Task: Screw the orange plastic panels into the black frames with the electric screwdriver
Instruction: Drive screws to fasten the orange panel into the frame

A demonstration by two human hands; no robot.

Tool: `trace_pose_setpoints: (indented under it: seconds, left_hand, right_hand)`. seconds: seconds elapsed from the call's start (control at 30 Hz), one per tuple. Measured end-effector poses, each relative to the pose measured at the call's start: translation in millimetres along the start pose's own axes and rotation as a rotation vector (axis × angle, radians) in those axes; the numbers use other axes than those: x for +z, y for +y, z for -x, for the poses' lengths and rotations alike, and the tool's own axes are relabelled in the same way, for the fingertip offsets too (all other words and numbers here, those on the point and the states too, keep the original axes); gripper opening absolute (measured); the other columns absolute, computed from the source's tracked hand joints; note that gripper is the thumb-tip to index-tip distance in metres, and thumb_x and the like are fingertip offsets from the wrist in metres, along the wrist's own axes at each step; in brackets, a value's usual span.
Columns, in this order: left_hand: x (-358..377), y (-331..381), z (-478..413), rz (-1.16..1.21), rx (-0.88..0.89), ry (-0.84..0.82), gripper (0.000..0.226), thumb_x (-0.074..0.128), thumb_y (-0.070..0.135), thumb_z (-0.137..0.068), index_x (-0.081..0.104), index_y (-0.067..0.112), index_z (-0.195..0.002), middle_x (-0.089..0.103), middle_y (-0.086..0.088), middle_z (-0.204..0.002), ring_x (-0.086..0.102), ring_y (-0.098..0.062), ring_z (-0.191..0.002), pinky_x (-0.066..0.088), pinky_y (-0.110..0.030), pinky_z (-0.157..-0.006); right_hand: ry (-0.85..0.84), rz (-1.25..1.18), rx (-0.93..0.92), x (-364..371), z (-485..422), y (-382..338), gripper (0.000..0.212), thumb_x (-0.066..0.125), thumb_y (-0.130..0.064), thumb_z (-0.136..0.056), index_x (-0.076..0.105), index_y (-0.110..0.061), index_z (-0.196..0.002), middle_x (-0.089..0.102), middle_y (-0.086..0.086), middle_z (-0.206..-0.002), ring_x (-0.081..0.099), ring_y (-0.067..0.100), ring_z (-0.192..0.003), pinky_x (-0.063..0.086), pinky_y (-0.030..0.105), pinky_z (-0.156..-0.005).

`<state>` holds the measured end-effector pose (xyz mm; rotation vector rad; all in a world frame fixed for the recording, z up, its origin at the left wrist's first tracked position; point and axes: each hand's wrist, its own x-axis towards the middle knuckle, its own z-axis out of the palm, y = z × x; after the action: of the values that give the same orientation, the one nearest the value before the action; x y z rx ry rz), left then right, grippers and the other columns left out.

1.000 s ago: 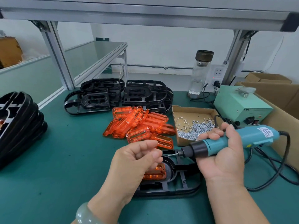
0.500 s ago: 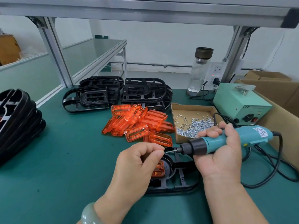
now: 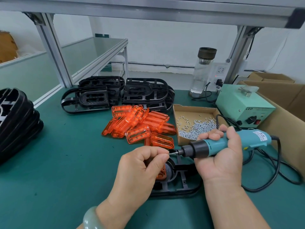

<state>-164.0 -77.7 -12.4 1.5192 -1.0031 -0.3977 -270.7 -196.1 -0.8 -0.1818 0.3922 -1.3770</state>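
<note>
The green surface [image 3: 66,162] takes up most of what I can see, with a tall stack of black frames [image 3: 16,123] at its left edge and more frames [image 3: 148,93] laid along the back. In front of those sits a loose pile of orange panels [image 3: 140,124], and just to its right an open cardboard box of screws [image 3: 194,123]. Nearer the person, one black frame [image 3: 181,182] lies flat on the surface, partly under both hands. The right hand [image 3: 221,161] has its grip wrapped round the teal electric screwdriver [image 3: 222,142], held nearly level above that frame and pointing left. The left hand [image 3: 140,171] is curled, thumb and forefinger pinched narrow on the end of the bit [image 3: 173,152]; whether a screw sits there is hidden. An orange panel [image 3: 160,174] rests in the frame's rounded end, directly below that pinch and mostly covered by the left hand.
</note>
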Motion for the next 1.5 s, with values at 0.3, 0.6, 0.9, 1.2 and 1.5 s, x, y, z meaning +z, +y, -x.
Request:
trace_pose_setpoints:
  seconds: [0.3,0.6,0.9,1.2,1.5]
  left_hand:
    - [0,0,1,0.042,-0.007,0.013,0.026,0.072,0.019,-0.079,0.071,0.045,-0.073,0.069,0.018,-0.068,0.062,0.001,-0.060,0.044,-0.006,-0.054]
    - [2,-2,1,0.033,-0.001,-0.002,0.024,0.070,0.018,-0.080,0.070,0.043,-0.082,0.069,0.011,-0.070,0.058,0.001,-0.056,0.043,-0.006,-0.053]
    - [0,-4,-1,-0.004,0.036,-0.026,0.022,0.072,0.020,-0.078,0.071,0.041,-0.074,0.068,0.017,-0.068,0.059,0.004,-0.060,0.042,-0.005,-0.055]
    - [-25,-13,-16,-0.187,-0.016,-0.045,0.010,0.071,0.033,-0.078,0.068,0.042,-0.081,0.067,0.018,-0.083,0.058,0.006,-0.073,0.042,-0.005,-0.065]
    - [-40,-27,-23,-0.569,0.076,-0.310,0.014,0.072,0.022,-0.082,0.075,0.036,-0.085,0.053,0.028,-0.097,0.043,0.011,-0.104,0.029,0.002,-0.082]
  right_hand:
    - [0.006,-0.008,0.008,-1,0,2,0.009,0.055,-0.026,-0.095,0.052,-0.020,-0.089,0.048,-0.010,-0.059,0.048,0.004,-0.046,0.050,0.018,-0.055]
    - [0.006,0.001,0.002,-1,1,4,0.010,0.056,-0.025,-0.094,0.053,-0.019,-0.087,0.047,-0.009,-0.059,0.047,0.004,-0.045,0.050,0.018,-0.055]
    - [-0.038,0.007,0.010,-1,2,5,0.008,0.061,-0.024,-0.087,0.054,-0.021,-0.086,0.047,-0.010,-0.063,0.047,0.003,-0.048,0.049,0.018,-0.057]
    - [0.006,0.055,-0.008,-3,-3,-3,0.013,0.057,-0.022,-0.093,0.051,-0.020,-0.082,0.048,-0.010,-0.061,0.046,0.004,-0.047,0.046,0.018,-0.058]
    - [0.019,0.112,-0.052,-2,-7,-14,0.019,0.058,-0.021,-0.094,0.051,-0.019,-0.077,0.049,-0.010,-0.059,0.046,0.004,-0.046,0.047,0.018,-0.058]
